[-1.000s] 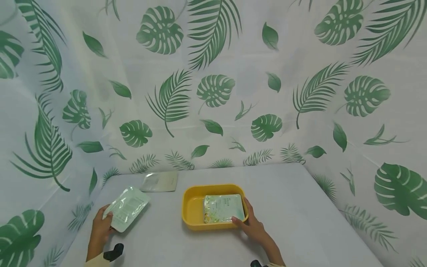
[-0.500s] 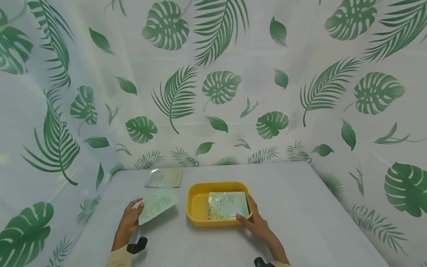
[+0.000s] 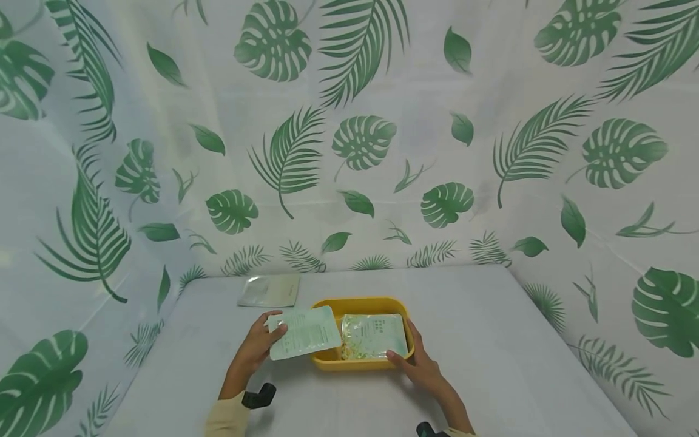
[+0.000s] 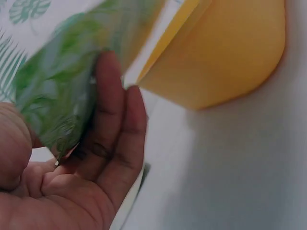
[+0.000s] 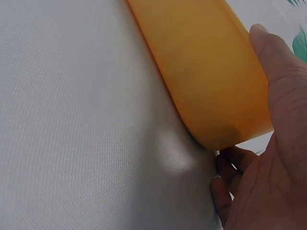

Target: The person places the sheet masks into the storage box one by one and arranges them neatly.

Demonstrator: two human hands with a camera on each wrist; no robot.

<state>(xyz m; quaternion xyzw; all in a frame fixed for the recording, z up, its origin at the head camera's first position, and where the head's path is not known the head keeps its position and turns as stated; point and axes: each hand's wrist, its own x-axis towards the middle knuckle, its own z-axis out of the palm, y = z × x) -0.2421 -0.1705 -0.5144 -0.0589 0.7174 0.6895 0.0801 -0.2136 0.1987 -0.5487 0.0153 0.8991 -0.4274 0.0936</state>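
My left hand (image 3: 261,343) pinches a flat pale green foil packet (image 3: 303,332) by its left edge, thumb on top. The packet overlaps the left part of a yellow plastic tray (image 3: 355,366) in the head view. Its underside, printed with green leaves, faces the left wrist camera, where the packet (image 4: 62,81) lies between thumb and fingers. A similar packet (image 3: 374,335) with a floral corner lies in the right part of the tray. My right hand (image 3: 420,364) grips the tray's right end, thumb at the front rim, fingers round the outer wall.
Another packet (image 3: 269,290), half silvery and half beige, lies flat at the table's back left, behind the tray. The white table (image 3: 491,364) meets leaf-printed curtains (image 3: 371,200) at its back and sides.
My left hand has carried the green packet rightward from the table's left side to the tray, turning it more level. The right hand keeps its grip on the tray. The view has shifted slightly.
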